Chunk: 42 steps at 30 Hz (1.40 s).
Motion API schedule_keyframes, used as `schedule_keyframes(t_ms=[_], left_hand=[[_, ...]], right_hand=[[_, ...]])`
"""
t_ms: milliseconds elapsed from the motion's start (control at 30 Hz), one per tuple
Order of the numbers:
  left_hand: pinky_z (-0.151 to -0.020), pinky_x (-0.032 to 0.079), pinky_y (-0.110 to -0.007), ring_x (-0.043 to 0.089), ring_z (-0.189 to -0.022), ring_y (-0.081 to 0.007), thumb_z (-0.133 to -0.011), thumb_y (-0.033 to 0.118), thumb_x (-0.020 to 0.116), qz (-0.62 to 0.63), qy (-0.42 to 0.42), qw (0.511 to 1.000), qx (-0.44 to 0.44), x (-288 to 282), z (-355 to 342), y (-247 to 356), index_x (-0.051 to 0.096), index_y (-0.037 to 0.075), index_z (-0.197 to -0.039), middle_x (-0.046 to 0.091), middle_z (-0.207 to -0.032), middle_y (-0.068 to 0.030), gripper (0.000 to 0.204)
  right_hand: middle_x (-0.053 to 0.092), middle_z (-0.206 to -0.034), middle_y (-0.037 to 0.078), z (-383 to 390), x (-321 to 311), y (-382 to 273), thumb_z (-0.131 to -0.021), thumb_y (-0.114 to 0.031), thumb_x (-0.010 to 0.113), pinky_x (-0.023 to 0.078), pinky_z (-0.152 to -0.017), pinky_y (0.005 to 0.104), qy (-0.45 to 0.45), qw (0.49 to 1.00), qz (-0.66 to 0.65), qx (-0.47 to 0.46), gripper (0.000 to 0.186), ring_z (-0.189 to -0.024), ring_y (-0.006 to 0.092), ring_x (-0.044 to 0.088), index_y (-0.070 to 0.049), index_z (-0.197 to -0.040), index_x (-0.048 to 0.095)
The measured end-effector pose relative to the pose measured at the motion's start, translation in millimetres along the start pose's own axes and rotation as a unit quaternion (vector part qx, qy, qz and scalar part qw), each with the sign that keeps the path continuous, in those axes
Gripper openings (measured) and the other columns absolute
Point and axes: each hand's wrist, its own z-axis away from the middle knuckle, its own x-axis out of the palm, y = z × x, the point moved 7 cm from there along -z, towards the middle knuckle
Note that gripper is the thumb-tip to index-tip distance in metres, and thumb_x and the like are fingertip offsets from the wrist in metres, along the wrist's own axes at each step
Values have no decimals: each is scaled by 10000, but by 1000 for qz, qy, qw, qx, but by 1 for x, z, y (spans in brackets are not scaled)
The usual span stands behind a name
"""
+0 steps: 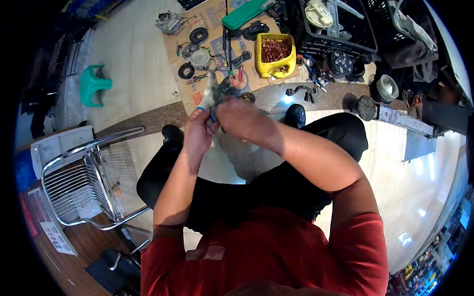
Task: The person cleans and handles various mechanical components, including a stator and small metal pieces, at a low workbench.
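Note:
My left hand (pixel 197 129) is closed on a small blue-handled item (pixel 202 109) between my legs. Just above it is a pale, grimy, elongated piece (pixel 211 90) with a dark part, too unclear to name. My right hand (pixel 243 122) is beside the left one, smeared by motion, so its fingers and anything in them cannot be made out. Beyond lies cardboard (pixel 180 49) bearing black rings (pixel 199 35), metal housings (pixel 200 59) and a yellow cut-open jug (pixel 276 69) of copper-coloured pieces.
Black crates (pixel 335 47) of parts stand at upper right, near a white blower wheel (pixel 386 89) and a long metal bar (pixel 405 119). A long green case (pixel 242 15) lies at the back. A green stool (pixel 94 85) and chrome chair (pixel 79 172) stand to the left.

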Motion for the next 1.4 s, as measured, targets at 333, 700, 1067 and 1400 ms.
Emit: schedule_keyframes(t_ms=[333, 700, 1067, 1400], left_hand=[[-584, 451, -263, 587, -680, -115, -947, 119, 561, 37, 15, 999, 25, -8, -7, -35, 574, 80, -923, 614, -776, -29, 47], [-598, 501, -250, 637, -708, -154, -964, 100, 462, -146, 22, 987, -60, -30, -10, -15, 602, 44, -1035, 653, -858, -59, 167], [-664, 520, -273, 628, -747, -173, -944, 25, 480, 56, 74, 995, 33, -45, -28, -10, 608, -17, -1036, 645, -899, -76, 163], [-818, 505, -323, 625, -880, -185, -967, 172, 527, -340, -11, 940, 37, -42, -27, -27, 612, 12, -1123, 662, -1023, -73, 239]], right_hand=[[699, -803, 228, -11, 38, 16, -771, -142, 580, 557, -790, 430, -83, 989, -9, 126, 212, -831, 338, 707, 1, -804, 732], [672, -858, 211, -13, 74, 2, -788, -116, 596, 572, -663, 424, -38, 990, 66, 117, 186, -798, 344, 697, 15, -868, 700], [646, -909, 204, -8, 62, -24, -775, -105, 621, 577, -676, 425, 0, 999, 18, 33, 201, -835, 333, 694, 24, -915, 686], [618, -974, 207, -7, 65, -13, -777, -82, 601, 577, -724, 440, -51, 997, 24, 60, 199, -881, 347, 679, 35, -921, 673]])
